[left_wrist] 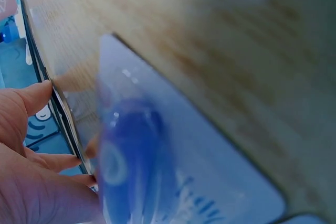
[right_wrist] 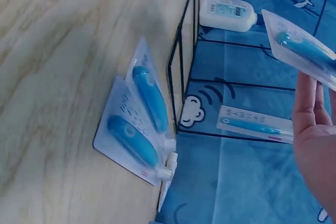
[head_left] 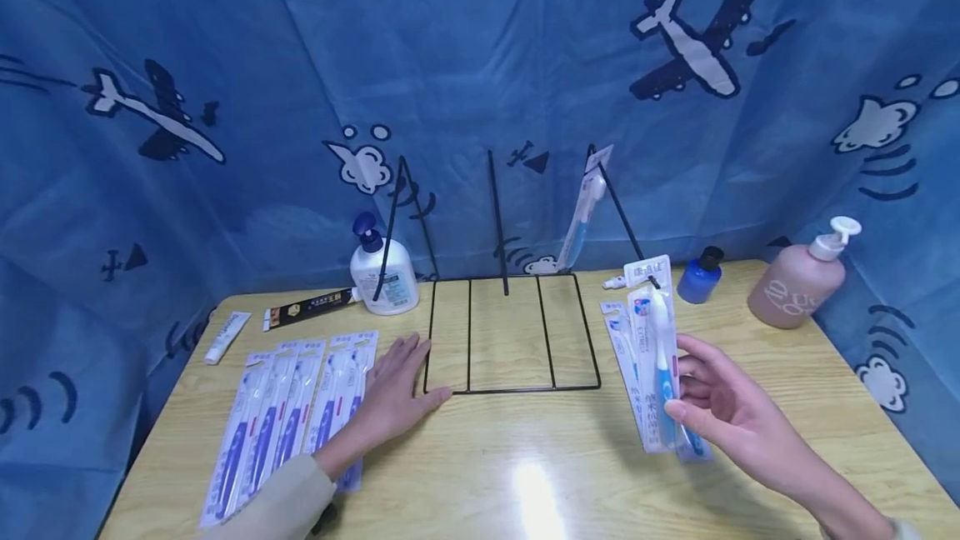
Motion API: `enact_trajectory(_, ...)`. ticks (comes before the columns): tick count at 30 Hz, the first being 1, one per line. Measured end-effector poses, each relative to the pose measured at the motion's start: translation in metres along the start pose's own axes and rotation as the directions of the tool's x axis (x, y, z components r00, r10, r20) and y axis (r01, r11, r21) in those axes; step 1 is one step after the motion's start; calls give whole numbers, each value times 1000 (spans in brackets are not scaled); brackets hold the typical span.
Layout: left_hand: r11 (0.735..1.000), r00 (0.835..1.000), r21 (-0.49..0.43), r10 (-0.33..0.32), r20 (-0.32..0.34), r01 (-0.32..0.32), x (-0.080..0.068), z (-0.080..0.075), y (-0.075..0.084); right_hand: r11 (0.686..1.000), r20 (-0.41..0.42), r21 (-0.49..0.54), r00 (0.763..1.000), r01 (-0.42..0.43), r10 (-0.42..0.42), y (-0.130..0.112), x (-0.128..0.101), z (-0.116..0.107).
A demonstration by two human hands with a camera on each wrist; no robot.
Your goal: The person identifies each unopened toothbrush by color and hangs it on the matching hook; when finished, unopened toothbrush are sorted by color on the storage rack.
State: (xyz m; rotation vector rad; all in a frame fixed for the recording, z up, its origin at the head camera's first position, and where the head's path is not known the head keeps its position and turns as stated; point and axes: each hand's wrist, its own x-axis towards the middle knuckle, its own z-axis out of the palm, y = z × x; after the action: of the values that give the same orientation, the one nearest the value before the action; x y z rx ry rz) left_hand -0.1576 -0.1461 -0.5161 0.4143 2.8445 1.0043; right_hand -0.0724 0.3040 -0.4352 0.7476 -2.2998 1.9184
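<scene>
My right hand (head_left: pixel 723 415) pinches a packaged blue toothbrush (head_left: pixel 663 365) between thumb and fingers, near its lower part. At the card's top hole, the tip of the black wire rack's (head_left: pixel 513 392) right prong shows. Another packaged blue toothbrush (head_left: pixel 581 215) hangs farther back on that prong. Beneath the held pack, partly hidden, blue toothbrush packs (right_wrist: pixel 131 135) lie on the table. My left hand (head_left: pixel 393 390) rests at the rack's left front corner, fingers extended, with the thumb (left_wrist: pixel 39 95) touching the wire. Several packaged purple toothbrushes (head_left: pixel 258 432) lie beside it, some partly behind the arm.
Behind the rack's left side stands a white pump bottle (head_left: pixel 386 277), next to a black toothpaste tube (head_left: pixel 309 308). A small white tube (head_left: pixel 227 338) lies farther left. At the right are a blue bottle (head_left: pixel 699 277) and a pink pump bottle (head_left: pixel 797 282). A blue curtain (head_left: pixel 465 65) encloses the table.
</scene>
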Motion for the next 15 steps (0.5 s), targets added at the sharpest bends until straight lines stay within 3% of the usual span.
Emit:
enact_trajectory(8,1000,999,-5,23,-25,-23,-1,-3,3,1000,-64,6,998,-18,18,20,32,4)
enact_trajectory(15,1000,999,5,29,-21,-28,-1,-1,0,987,-160,-42,976,-157,149,40,82,5)
